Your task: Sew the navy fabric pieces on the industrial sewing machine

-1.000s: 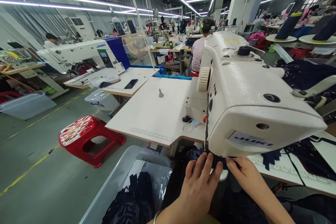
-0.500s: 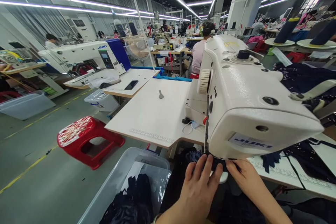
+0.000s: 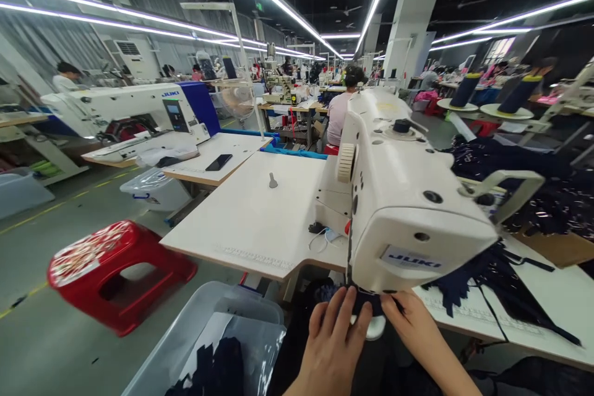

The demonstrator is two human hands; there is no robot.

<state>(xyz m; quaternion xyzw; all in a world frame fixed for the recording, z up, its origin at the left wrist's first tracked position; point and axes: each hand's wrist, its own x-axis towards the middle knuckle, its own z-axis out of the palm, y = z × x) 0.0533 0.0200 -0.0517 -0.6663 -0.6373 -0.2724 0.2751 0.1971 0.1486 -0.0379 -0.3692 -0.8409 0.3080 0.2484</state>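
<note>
A piece of dark navy fabric [image 3: 364, 304] lies on the narrow arm of a white JUKI sewing machine [image 3: 394, 210], below its head. My left hand [image 3: 330, 337] grips the fabric's near left part, fingers bent over it and thumb toward the middle. From the other side, my right hand [image 3: 411, 322] pinches the fabric's right edge between thumb and fingers. The white rounded end of the machine arm [image 3: 371, 328] shows just under the cloth. The machine's head hides the needle area.
A clear plastic bin [image 3: 204, 315] with navy pieces stands at lower left, a red stool [image 3: 139, 278] beyond it. The white table [image 3: 250, 216] carries a small grey tool [image 3: 273, 180]. More navy pieces [image 3: 505, 278] lie at right. A seated person [image 3: 341, 111] is ahead.
The camera view has turned a little, so the machine and tables sit farther left in the picture. Both hands stay at the fabric under the machine head, with little visible movement.
</note>
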